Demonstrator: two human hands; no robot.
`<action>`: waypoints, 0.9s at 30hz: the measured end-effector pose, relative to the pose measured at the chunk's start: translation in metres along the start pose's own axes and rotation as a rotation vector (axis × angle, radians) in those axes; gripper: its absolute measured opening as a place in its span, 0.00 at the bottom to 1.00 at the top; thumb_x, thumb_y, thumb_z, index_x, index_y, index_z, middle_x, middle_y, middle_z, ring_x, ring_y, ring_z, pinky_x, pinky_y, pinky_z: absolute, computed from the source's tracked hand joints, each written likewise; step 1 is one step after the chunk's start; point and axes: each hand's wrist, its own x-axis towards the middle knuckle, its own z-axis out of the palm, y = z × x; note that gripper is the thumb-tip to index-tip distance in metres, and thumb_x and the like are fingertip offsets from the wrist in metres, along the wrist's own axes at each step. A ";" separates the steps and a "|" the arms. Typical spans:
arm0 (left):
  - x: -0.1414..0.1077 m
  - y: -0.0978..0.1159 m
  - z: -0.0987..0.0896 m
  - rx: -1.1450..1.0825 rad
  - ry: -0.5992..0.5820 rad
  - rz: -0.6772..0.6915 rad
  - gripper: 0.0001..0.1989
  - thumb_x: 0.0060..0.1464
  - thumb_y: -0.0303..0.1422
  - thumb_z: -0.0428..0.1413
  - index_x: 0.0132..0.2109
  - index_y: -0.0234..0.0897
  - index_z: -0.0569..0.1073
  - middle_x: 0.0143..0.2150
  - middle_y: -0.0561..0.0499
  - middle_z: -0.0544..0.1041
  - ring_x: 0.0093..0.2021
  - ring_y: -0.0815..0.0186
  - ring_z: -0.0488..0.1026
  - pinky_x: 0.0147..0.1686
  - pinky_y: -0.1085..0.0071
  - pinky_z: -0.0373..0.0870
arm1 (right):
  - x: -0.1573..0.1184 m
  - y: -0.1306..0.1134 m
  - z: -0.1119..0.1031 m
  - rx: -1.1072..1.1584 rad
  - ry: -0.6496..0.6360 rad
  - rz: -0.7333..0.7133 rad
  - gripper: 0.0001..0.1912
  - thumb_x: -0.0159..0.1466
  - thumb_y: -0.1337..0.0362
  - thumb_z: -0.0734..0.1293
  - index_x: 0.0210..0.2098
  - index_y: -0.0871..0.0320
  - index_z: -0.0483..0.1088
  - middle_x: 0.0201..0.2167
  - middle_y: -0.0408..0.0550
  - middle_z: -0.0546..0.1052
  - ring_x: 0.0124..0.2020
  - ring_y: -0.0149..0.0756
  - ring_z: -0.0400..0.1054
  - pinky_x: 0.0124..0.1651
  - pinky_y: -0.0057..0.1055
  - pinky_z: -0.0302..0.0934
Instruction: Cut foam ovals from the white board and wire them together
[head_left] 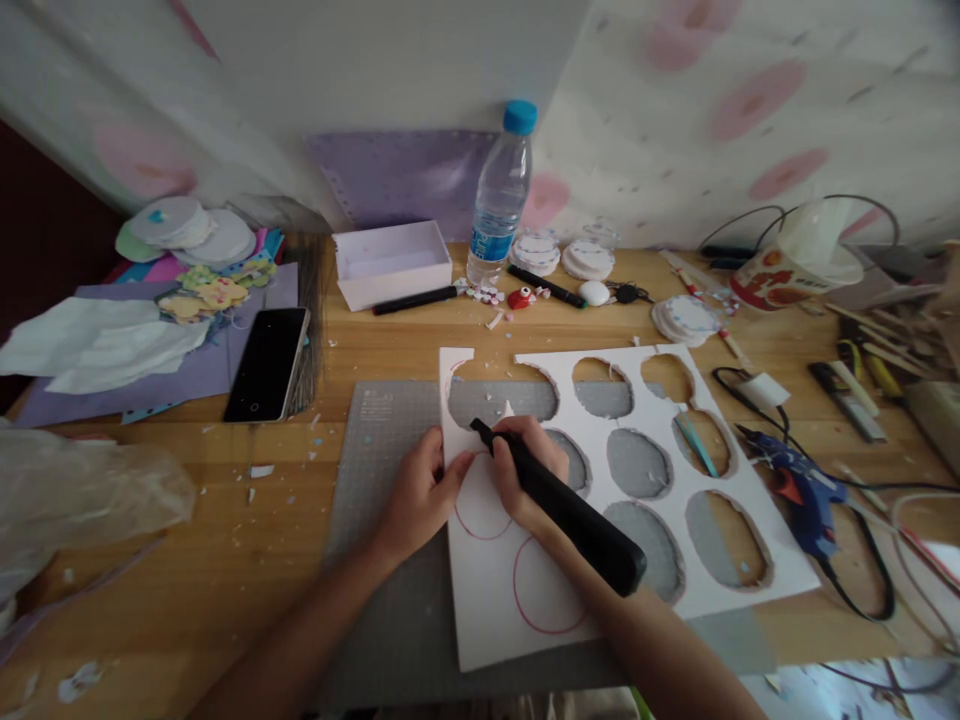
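A white foam board [480,600] with several rough-edged round holes lies on a grey cutting mat [382,470]. Red circle outlines mark its uncut lower left part. My left hand [416,500] pinches the board's left edge, thumb on top. In my right hand [529,465] is a thick black cutter [581,520], its handle slanting back over my forearm. The cutter's dark tip points up and left, close to the rim of the upper left hole; whether it touches the board I cannot tell.
Behind the board stand a water bottle [501,195] and a white box [394,265]. A phone [268,365] lies left, beside papers. To the right are a blue glue gun [806,490] with cables, a teal tool [697,445] and a paper cup [780,275]. Foam scraps litter the table.
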 end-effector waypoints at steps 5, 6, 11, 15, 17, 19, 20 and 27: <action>-0.001 -0.002 0.001 -0.021 -0.001 0.003 0.11 0.59 0.42 0.54 0.37 0.38 0.66 0.26 0.55 0.67 0.25 0.69 0.63 0.23 0.73 0.56 | 0.000 -0.001 -0.001 0.006 0.010 -0.017 0.03 0.62 0.66 0.62 0.36 0.55 0.66 0.25 0.42 0.75 0.24 0.33 0.70 0.29 0.29 0.64; -0.001 -0.002 0.001 -0.020 0.000 0.001 0.11 0.59 0.42 0.54 0.37 0.38 0.67 0.26 0.55 0.67 0.25 0.69 0.63 0.23 0.73 0.56 | 0.000 -0.002 -0.001 0.010 0.011 -0.023 0.02 0.62 0.66 0.62 0.36 0.54 0.66 0.25 0.42 0.75 0.24 0.33 0.70 0.28 0.29 0.64; -0.001 -0.002 0.001 -0.015 0.004 -0.013 0.12 0.59 0.42 0.54 0.39 0.38 0.68 0.27 0.54 0.70 0.25 0.69 0.64 0.23 0.74 0.56 | -0.002 -0.006 -0.004 0.023 0.003 -0.037 0.03 0.61 0.66 0.62 0.35 0.54 0.66 0.25 0.45 0.75 0.23 0.36 0.70 0.27 0.32 0.64; -0.001 -0.001 0.002 -0.028 0.006 -0.014 0.12 0.58 0.42 0.55 0.40 0.37 0.69 0.28 0.53 0.71 0.26 0.68 0.65 0.23 0.74 0.57 | -0.005 -0.006 -0.005 0.026 0.008 -0.040 0.04 0.61 0.67 0.62 0.35 0.52 0.66 0.26 0.46 0.75 0.24 0.38 0.71 0.27 0.35 0.65; -0.001 -0.001 0.001 -0.046 0.007 -0.014 0.12 0.58 0.42 0.55 0.40 0.38 0.70 0.29 0.53 0.72 0.27 0.68 0.66 0.24 0.73 0.58 | -0.006 -0.005 -0.005 0.028 0.011 -0.046 0.04 0.60 0.67 0.62 0.34 0.52 0.65 0.25 0.46 0.74 0.23 0.38 0.70 0.26 0.35 0.66; -0.001 0.000 0.001 -0.058 0.012 -0.016 0.11 0.57 0.42 0.56 0.39 0.38 0.70 0.29 0.53 0.72 0.27 0.68 0.67 0.24 0.73 0.58 | -0.006 -0.004 -0.004 0.031 0.017 -0.054 0.03 0.60 0.67 0.63 0.34 0.51 0.65 0.24 0.45 0.74 0.23 0.38 0.70 0.26 0.36 0.66; -0.001 0.000 0.001 -0.061 0.014 -0.016 0.11 0.57 0.42 0.56 0.39 0.38 0.70 0.29 0.53 0.72 0.27 0.68 0.67 0.24 0.73 0.59 | -0.007 -0.004 -0.004 0.031 0.019 -0.057 0.03 0.59 0.67 0.63 0.33 0.51 0.66 0.24 0.45 0.74 0.23 0.38 0.70 0.26 0.36 0.66; -0.001 -0.002 0.001 -0.102 0.008 -0.022 0.11 0.56 0.42 0.57 0.39 0.40 0.70 0.28 0.52 0.73 0.26 0.66 0.68 0.23 0.72 0.60 | -0.007 -0.003 -0.005 0.040 0.019 -0.062 0.03 0.60 0.67 0.62 0.33 0.52 0.66 0.23 0.45 0.73 0.21 0.38 0.68 0.24 0.37 0.66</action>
